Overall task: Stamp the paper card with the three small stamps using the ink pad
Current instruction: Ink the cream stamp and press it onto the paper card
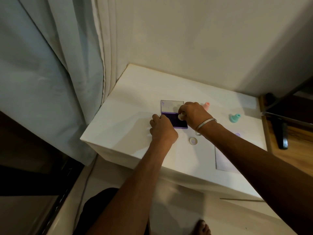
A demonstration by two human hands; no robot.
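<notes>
A purple ink pad (pixel 176 122) lies open on the white table (pixel 135 102), its clear lid (pixel 171 106) folded back. My right hand (pixel 194 114) holds a small pale stamp (pixel 181 117) with its face on the dark ink. My left hand (pixel 161 129) rests on the pad's left front edge, fingers curled against it. A pink stamp (pixel 207 105) stands just behind my right hand, and a teal stamp (pixel 234 117) stands further right. The paper card (pixel 223 160) lies at the front right, partly under my right forearm, with a purple print (pixel 238 134) near its far end.
A small round cap (pixel 193 141) lies on the table in front of the pad. A curtain (pixel 50 73) hangs at the left and a wall rises behind the table. A dark object (pixel 282 133) lies on the wooden floor at the right. My bare foot (pixel 201 228) shows below.
</notes>
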